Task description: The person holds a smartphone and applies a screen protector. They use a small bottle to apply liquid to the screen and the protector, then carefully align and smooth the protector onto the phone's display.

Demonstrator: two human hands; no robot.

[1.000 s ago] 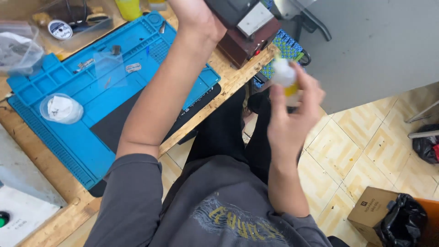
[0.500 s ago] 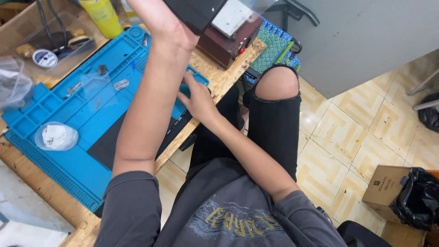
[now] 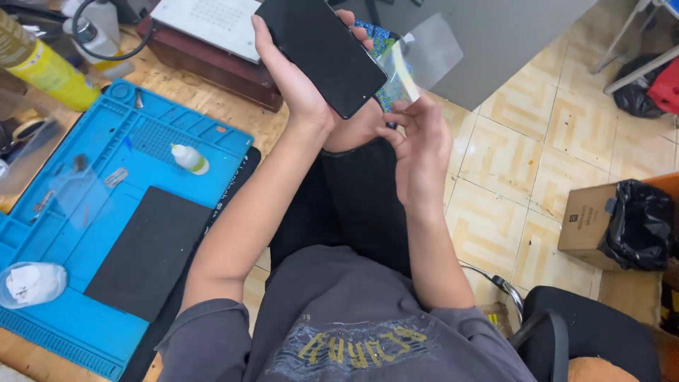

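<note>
My left hand (image 3: 300, 85) holds a black smartphone (image 3: 322, 51) up over the table's edge, its dark face toward me. My right hand (image 3: 419, 145) is raised just to the right of the phone and pinches a clear, thin plastic film (image 3: 423, 58) between its fingertips; the film stands up beside the phone's lower corner. A small white dropper bottle (image 3: 189, 158) lies on its side on the blue work mat (image 3: 106, 212), apart from both hands.
A black pad (image 3: 145, 251) lies on the mat, with a crumpled white wipe (image 3: 30, 281) at its left end. A yellow bottle (image 3: 39, 64) and a dark red box with a white plate (image 3: 212, 42) stand at the back. A cardboard box with a black bag (image 3: 619, 223) sits on the tiled floor.
My left hand brought the phone down into view. My right hand left the small bottle on the mat and rose to the phone holding a clear film. The camera tilted toward the table.
</note>
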